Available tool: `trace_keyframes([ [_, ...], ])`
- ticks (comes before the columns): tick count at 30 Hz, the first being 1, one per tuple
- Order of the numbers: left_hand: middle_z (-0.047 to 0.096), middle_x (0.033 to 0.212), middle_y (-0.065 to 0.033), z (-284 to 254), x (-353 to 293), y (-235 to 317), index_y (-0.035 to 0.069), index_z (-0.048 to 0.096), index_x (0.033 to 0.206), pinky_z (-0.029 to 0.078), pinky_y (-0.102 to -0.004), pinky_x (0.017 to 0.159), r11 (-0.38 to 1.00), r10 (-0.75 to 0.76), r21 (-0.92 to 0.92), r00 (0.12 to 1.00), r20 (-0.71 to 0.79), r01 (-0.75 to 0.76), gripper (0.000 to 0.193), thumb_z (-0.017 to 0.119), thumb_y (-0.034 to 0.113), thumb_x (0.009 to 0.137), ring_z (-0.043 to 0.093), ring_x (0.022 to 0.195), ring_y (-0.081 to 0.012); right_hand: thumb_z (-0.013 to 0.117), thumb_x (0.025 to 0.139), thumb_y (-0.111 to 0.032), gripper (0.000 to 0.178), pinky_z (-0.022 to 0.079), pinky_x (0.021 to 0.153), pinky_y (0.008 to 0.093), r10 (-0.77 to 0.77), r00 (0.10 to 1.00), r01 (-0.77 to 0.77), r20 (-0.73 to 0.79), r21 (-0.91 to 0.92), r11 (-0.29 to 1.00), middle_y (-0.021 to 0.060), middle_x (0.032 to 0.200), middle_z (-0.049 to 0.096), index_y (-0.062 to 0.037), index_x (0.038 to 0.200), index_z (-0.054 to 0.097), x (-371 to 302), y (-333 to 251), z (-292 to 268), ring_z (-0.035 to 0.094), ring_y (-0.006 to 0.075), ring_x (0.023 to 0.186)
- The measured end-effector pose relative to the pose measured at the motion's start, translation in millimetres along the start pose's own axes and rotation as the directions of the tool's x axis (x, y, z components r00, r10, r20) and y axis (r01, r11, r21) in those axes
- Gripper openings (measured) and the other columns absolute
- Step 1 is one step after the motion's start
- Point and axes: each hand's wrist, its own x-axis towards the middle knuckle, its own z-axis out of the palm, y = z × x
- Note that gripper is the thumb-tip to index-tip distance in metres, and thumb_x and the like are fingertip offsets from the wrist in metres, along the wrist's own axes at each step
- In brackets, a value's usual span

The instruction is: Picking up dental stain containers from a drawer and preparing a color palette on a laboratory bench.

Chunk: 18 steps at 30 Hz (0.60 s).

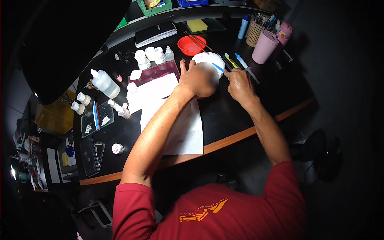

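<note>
Right hand (240, 85) pinches a slim blue tool (218, 67); at the part-blurred left hand's (194, 80) fingers, grip unclear, sits a rounded white thing (209, 59).

Far side blocked by a red bowl (185, 48) (crossed by sticks (200, 41)), left crowded by white bottles (160, 56), passage left between forearms (158, 126).

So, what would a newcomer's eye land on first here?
Probably the bright red bowl toward the far side of the black desk, with thin sticks across it. Next, the white sheet below the left forearm, and the slim blue tool in the right hand.
</note>
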Motion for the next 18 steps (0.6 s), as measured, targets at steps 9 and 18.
trace_keyframes([
  [9,0.057,0.146,-0.0215,-4,2,3,0.017,0.057,0.151,0.014,-0.0742,0.123,1.0,0.002,-0.016,1.0,0.021,-0.001,0.072,0.068,0.05,0.089,0.039,0.149,-0.0415,0.068,0.092,0.005,0.026,0.058,0.074,0.0464,0.033,0.999,-0.033,0.015,0.031,0.999,0.0208,0.091,0.071,0.0038,0.116,0.078,-38,4,-18,0.073,0.0375,0.082],
  [18,0.055,0.15,-0.021,1,-2,6,0.011,0.055,0.152,0.012,-0.0735,0.124,0.999,-0.019,-0.033,1.0,0.0,0.019,0.074,0.067,0.047,0.089,0.036,0.15,-0.0436,0.069,0.09,0.008,0.028,0.058,0.068,0.0385,0.164,0.966,-0.128,-0.202,0.18,0.975,0.0158,0.086,0.071,0.0052,0.117,0.077,-93,4,-37,0.072,0.0306,0.076],
])
